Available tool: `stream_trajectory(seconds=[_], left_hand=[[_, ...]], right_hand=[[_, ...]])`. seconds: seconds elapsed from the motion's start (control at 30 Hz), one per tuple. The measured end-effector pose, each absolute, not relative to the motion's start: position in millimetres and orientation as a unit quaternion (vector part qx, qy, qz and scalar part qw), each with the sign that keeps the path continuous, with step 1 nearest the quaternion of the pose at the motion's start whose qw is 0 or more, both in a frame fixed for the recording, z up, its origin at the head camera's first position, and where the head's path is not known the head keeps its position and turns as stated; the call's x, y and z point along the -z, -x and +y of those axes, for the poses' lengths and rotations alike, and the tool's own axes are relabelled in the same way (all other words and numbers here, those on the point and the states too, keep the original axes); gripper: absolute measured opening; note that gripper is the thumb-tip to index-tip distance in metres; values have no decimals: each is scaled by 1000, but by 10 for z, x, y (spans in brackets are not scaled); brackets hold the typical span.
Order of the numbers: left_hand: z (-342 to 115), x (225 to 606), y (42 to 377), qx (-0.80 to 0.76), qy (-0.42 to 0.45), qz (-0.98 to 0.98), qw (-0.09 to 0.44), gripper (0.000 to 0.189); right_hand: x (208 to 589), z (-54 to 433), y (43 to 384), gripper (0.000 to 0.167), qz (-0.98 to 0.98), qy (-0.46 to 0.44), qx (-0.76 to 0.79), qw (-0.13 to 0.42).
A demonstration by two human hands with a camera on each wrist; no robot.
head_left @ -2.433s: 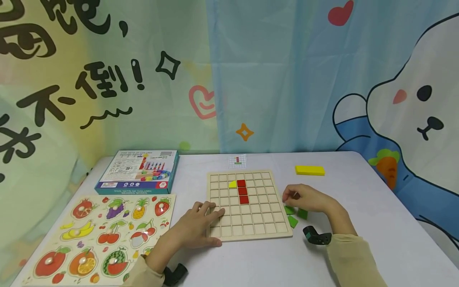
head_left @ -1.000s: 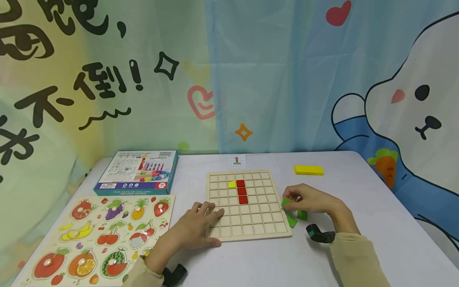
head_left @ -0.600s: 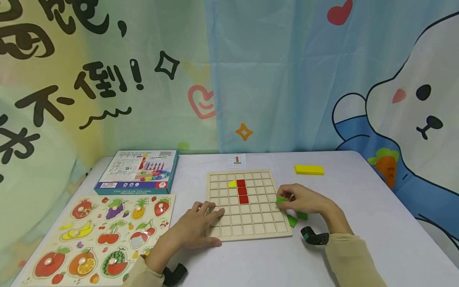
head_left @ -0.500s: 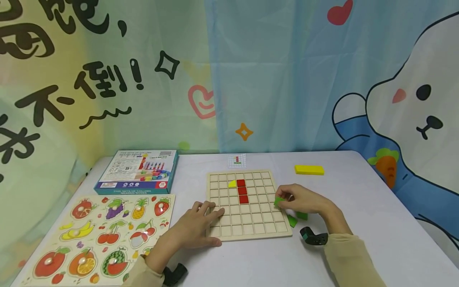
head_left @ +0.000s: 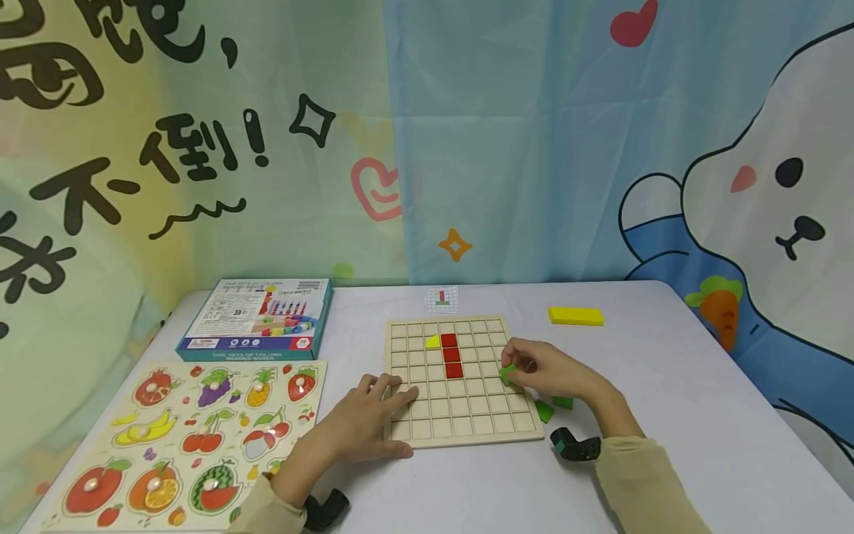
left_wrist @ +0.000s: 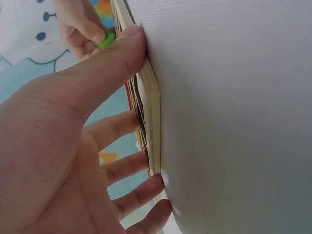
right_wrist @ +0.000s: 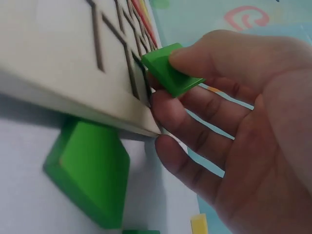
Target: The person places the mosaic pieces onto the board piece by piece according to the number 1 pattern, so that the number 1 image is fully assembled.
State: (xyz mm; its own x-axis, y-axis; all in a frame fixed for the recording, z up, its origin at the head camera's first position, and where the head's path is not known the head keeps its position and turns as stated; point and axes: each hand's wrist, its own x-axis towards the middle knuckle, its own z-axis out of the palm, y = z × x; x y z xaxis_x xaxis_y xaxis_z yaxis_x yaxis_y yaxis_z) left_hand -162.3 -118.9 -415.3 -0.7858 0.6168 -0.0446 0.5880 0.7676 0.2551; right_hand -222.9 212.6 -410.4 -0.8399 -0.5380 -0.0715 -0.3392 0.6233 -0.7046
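A square wooden grid board point(head_left: 470, 426) lies mid-table. In its upper cells sit one yellow piece point(head_left: 433, 342) and a column of red tiles point(head_left: 452, 356). My left hand point(head_left: 367, 419) rests at the board's left edge, its fingers spread along the rim and onto the cells. Above the board's right side my right hand point(head_left: 550, 368) pinches a green tile point(right_wrist: 170, 70) between thumb and fingers. Beside the right edge lie more green tiles, one close to the board point(head_left: 543, 411) and another green tile point(head_left: 563, 403) partly hidden under the hand.
Behind the board lies a small pattern card point(head_left: 442, 300). A yellow block point(head_left: 577, 317) is at the back right. To the left are a boxed set point(head_left: 256, 319) and a fruit puzzle board point(head_left: 180, 437). A patterned curtain point(head_left: 467, 148) hangs behind the table.
My right hand has picked up a green tile from beside the board and carried it left over the right-hand cells. The left hand has stayed in place.
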Motion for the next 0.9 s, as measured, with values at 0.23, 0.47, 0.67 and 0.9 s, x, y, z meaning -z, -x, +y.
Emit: stream_trajectory(seconds=[0.23,0.47,0.67,0.9], left_hand=[[-1191,4164,1626,-119,-316,939,72,80],[-1185,4161,1625,-117,-316,939,71,80],[-1184,4165,1628,-116,-317,939,72,80],[-1185,4154,1627,-116,-317,939,72,80]], right_hand=[[4097,2037,2226,10,885,259,365,126],[4098,1921,2190,11,883,257,373,120],[4111,1825,2168,11,874,269,389,111],[4153,1701,2171,9,873,290,384,80]])
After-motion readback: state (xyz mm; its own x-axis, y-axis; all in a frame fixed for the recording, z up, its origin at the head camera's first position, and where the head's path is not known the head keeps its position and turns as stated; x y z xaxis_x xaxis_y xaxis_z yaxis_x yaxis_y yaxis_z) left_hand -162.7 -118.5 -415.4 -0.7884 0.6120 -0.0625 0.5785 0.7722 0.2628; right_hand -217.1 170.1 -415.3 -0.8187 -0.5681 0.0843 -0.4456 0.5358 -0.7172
